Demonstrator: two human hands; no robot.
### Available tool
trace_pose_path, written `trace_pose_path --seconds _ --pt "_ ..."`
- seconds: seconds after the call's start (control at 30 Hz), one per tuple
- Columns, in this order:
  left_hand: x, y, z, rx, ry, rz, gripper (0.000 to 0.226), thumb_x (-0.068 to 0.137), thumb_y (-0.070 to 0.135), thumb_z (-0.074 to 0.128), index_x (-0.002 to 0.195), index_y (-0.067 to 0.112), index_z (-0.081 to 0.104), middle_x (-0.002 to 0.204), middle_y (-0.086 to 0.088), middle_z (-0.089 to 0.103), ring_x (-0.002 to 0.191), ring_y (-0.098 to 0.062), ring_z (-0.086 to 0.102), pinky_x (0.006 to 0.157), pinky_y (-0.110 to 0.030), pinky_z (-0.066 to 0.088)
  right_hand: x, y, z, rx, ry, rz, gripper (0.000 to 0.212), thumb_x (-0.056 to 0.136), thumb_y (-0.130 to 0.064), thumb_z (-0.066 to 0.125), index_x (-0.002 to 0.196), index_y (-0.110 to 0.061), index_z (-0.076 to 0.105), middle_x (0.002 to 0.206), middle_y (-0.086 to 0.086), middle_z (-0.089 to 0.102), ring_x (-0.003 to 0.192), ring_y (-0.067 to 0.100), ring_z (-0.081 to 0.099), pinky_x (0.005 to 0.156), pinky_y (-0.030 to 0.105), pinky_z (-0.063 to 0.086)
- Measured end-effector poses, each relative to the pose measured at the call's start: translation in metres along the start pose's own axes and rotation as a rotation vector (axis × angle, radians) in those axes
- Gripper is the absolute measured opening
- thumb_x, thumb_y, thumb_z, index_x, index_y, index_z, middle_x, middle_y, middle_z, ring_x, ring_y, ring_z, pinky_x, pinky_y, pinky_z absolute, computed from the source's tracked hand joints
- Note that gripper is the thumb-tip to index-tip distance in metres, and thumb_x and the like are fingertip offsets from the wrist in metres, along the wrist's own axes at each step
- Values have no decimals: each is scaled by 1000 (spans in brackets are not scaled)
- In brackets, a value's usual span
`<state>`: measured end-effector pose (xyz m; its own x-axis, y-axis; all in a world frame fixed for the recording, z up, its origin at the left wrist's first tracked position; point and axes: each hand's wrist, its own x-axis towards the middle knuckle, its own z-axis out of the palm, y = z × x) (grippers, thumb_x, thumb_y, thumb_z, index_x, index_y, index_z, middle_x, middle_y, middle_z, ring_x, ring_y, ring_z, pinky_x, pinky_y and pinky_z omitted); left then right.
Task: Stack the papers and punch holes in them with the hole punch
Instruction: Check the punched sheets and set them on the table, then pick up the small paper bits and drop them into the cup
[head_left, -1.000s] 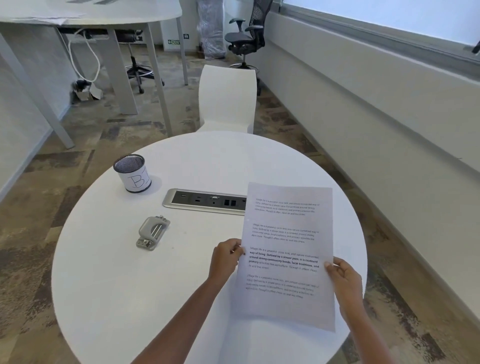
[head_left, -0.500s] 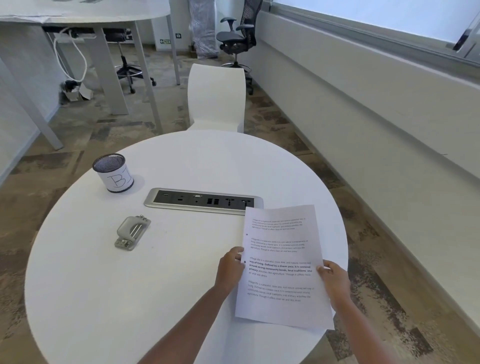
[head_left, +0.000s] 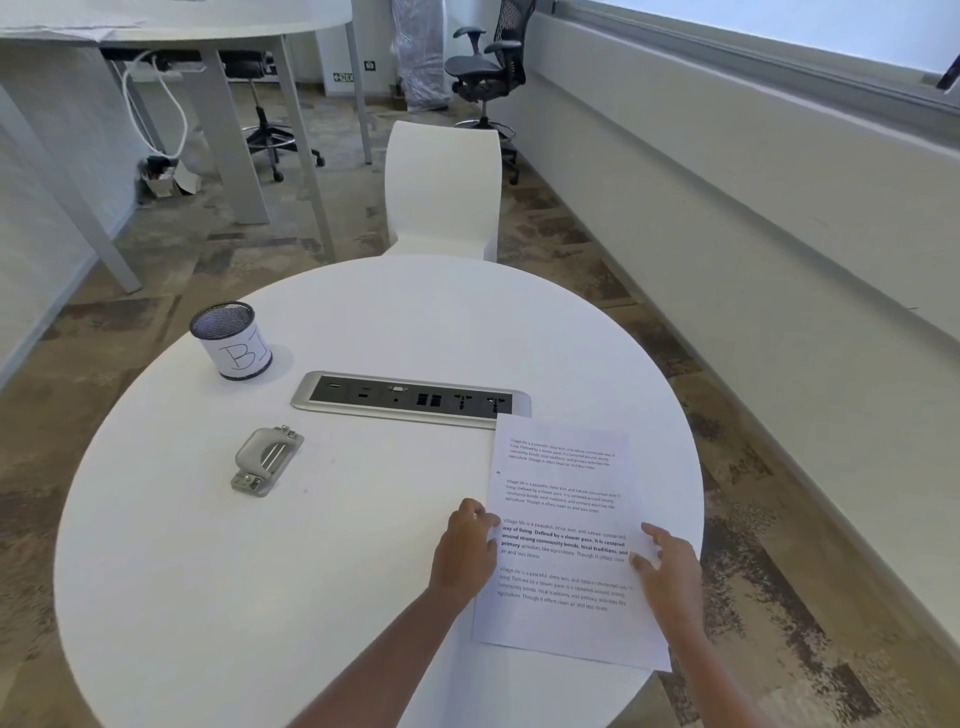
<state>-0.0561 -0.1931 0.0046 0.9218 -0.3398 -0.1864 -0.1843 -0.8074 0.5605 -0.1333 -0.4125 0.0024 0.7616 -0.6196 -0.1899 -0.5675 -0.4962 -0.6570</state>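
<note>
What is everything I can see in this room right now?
Round table: one, white, in front.
Papers: one stack, white with black print, on the table's right side, near corner past the rim.
Hole punch: one, grey metal, left of centre on the table.
Mesh cup: one, black with white label, far left of the table.
Socket panel: one, silver and black, set into the table's middle.
White chair: one, behind the table.
Office chair: one, black, far back.
Stool: one, black, under the far desk.
Left hand: at the papers' left edge.
Right hand: on the papers' right edge.
</note>
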Motion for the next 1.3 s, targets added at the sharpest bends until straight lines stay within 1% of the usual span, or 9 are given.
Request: trace_pose_path --seconds 0.1,0.33,0.53,0.77,0.83,0.9,0.93,1.17,1.3 --pt "0 -2 0 20 0 18 36 94 12 43 129 12 51 132 -5 43 121 -17 45 94 -29 48 -4 2 3 -99 0 -31 31 85 -3 58 116 -7 61 125 18 50 116 33 44 94 44 42" --pt "-2 -8 -1 6 15 61 40 93 11 43 132 16 46 135 -4 41 124 -17 44 96 -28 46 -9 0 2 -112 33 -67 33 86 -3 57 119 -7 58 125 20 49 117 34 44 94 43 41" --pt "-14 -25 -6 52 122 82 43 92 14 42 135 20 42 135 0 42 120 -16 47 99 -25 41 -18 -11 9 -96 112 -159 28 85 1 56 112 -5 62 119 21 56 110 35 48 84 40 43" --pt "-23 -65 -32 204 260 46 42 92 16 40 133 23 44 139 1 41 123 -15 45 100 -24 38 -32 -43 40 -3 79 -272 25 85 7 52 100 -6 66 107 15 62 105 31 52 86 35 44" --pt "-25 -75 -47 226 294 42 39 82 7 59 119 16 59 126 -8 56 111 -23 58 89 -31 50 -38 -55 52 -2 63 -293 25 84 8 52 98 -7 67 103 14 63 102 31 52 85 31 42" --pt "-27 -88 -63 256 338 74 41 56 -1 80 94 11 72 98 -12 70 85 -26 71 66 -32 59 -44 -67 66 -11 50 -314 25 84 8 53 97 -7 68 100 14 64 101 31 53 86 31 42" --pt "-27 -95 -71 283 349 75 44 47 -3 84 88 11 74 91 -12 72 79 -25 72 61 -31 59 -47 -74 73 -17 40 -321 25 84 8 53 97 -7 68 100 14 65 101 32 53 87 32 42" --pt "-21 -153 -131 313 399 44 45 52 -7 81 95 5 72 99 -19 71 94 -33 70 73 -39 59 -66 -143 132 -11 -61 -380 21 87 2 51 99 -4 68 100 13 68 99 28 59 90 34 46" --pt "-14 -190 -164 250 468 31 36 73 -3 60 108 0 66 110 -21 67 102 -37 65 84 -44 54 -73 -179 167 11 -120 -395 20 89 -1 51 99 -5 68 101 11 68 98 26 60 85 34 50"
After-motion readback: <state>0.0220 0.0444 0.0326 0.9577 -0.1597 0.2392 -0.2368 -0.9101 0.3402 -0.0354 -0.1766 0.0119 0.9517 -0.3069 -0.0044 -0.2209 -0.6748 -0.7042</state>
